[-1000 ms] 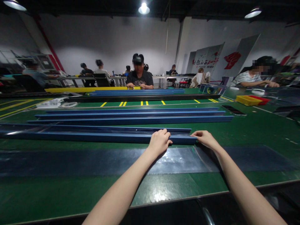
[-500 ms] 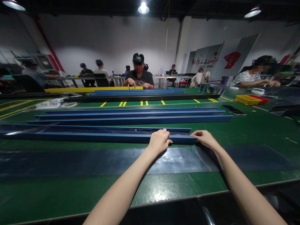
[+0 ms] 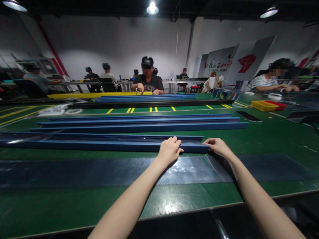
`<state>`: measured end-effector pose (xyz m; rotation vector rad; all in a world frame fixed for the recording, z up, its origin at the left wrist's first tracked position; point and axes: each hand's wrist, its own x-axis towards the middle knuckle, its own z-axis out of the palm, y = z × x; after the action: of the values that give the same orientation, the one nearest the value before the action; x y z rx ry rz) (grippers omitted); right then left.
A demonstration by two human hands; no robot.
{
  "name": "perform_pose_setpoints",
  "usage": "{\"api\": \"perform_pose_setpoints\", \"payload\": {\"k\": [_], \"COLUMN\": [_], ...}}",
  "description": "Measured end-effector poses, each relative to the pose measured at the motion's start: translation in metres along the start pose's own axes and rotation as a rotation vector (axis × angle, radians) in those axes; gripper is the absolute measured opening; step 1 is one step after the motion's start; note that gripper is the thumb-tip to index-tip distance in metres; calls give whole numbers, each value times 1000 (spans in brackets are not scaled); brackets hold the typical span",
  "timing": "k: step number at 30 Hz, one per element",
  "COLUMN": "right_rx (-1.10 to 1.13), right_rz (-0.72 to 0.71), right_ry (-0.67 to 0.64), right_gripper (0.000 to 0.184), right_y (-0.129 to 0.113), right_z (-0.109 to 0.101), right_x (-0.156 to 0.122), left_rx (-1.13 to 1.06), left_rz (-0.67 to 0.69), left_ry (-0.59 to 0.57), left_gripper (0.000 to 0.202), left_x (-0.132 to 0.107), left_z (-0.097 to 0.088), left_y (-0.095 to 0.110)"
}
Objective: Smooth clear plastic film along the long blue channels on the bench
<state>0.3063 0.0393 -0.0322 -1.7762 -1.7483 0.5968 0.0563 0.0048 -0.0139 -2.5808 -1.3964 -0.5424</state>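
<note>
A long blue channel strip [image 3: 119,146] lies across the green table [image 3: 179,196], its right end in front of me. My left hand [image 3: 170,148] is closed over its near wall, fingers over the top edge and thumb on the front face. At the strip's right end, my right hand [image 3: 219,146] pinches the corner with thumb and forefinger; the fingertips partly hide what is between them. Closer to me lies a wide, clear plastic sheet [image 3: 104,172], shiny and flat, passing under both forearms.
Behind the held strip lie several blue strips [image 3: 139,127], then a black strip [image 3: 154,104]. A phone [image 3: 248,116] and a yellow tray [image 3: 263,106] are at the right. Across the table a person [image 3: 151,81] handles a white ring; another person [image 3: 270,79] sits at the right.
My hands and the blue strip stay almost in place. Across the table, the other person's hands have shifted slightly with the white ring.
</note>
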Motion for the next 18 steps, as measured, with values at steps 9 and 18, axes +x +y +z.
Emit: {"api": "perform_pose_setpoints", "payload": {"k": [9, 18], "right_rx": [-22, -10], "right_rz": [-3, -32], "right_ry": [-15, 34], "right_gripper": [25, 23], "right_y": [-4, 0], "right_z": [-2, 1], "right_x": [-1, 0], "left_rx": [33, 63], "left_rz": [34, 29], "left_ry": [12, -18], "left_gripper": [17, 19], "left_x": [-2, -2], "left_z": [-1, -2], "left_y": [0, 3]}}
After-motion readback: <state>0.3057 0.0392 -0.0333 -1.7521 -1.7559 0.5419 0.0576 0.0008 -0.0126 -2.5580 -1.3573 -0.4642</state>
